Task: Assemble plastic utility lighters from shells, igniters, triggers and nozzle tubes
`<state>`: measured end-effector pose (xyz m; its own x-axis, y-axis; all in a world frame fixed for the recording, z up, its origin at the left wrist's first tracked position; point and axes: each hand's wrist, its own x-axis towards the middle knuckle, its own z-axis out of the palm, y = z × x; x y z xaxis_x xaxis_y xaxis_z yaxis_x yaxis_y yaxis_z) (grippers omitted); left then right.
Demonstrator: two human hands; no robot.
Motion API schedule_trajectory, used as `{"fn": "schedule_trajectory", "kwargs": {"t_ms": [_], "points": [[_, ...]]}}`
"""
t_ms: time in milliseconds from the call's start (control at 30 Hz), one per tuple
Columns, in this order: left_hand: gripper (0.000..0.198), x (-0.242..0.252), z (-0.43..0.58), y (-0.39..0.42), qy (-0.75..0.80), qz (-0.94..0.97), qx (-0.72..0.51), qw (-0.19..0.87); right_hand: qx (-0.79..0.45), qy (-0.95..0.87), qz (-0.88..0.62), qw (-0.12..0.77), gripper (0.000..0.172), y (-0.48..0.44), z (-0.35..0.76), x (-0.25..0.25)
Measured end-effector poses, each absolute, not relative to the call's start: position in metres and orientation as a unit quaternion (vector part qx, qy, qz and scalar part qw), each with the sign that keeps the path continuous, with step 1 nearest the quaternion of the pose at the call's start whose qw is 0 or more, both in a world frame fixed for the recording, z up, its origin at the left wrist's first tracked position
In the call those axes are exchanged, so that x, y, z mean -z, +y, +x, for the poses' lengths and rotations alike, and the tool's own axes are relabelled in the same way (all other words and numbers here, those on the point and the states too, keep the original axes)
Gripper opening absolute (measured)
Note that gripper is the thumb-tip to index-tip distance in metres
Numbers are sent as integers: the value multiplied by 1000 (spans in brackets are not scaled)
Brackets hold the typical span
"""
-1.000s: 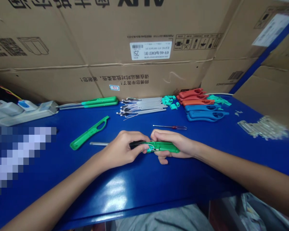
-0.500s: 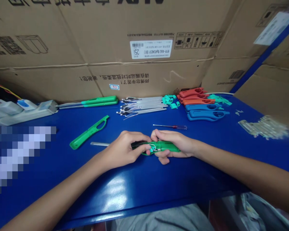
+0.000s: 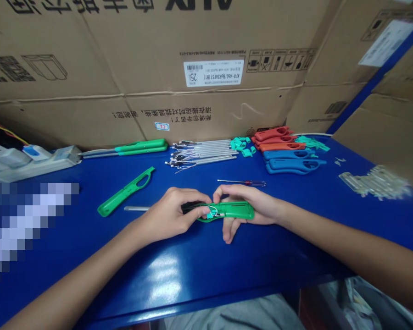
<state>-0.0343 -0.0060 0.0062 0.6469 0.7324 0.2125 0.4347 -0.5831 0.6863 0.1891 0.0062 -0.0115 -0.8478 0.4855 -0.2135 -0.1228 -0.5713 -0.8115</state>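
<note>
At frame ctr., L hand (image 3: 174, 213) grips green shell (image 3: 239, 210) near its wires (image 3: 213, 210), R hand (image 3: 263, 205) cradles it w/ hollow side showing, prob. so wires are reachable.

Held casing (image 3: 239, 210) before screwdriver (image 3: 250, 183), loose shell (image 3: 119, 198) at left

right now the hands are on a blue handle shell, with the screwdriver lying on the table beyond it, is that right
Not quite: the handle shell is green, not blue, as the head view shows. The screwdriver does lie on the table beyond it.
</note>
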Motion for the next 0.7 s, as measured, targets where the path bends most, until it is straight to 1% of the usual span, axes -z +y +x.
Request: {"fn": "schedule_trajectory", "kwargs": {"t_ms": [100,367,500,600,700], "points": [[14,-5,-36,-6,344,853,-246,305,-819,-481,-252,187,30,5,192,6],[16,-3,-38,-5,358,838,-247,329,-722,-571,-326,214,32,6,197,-1],[20,-2,-38,-4,371,824,-253,347,-701,-598,-334,199,37,5,196,0],[23,0,-37,-3,388,822,-247,335,-677,-620,-342,199,28,3,194,2],[28,2,-37,-3,400,824,-234,326,-631,-647,-361,231,18,0,192,6]]}}
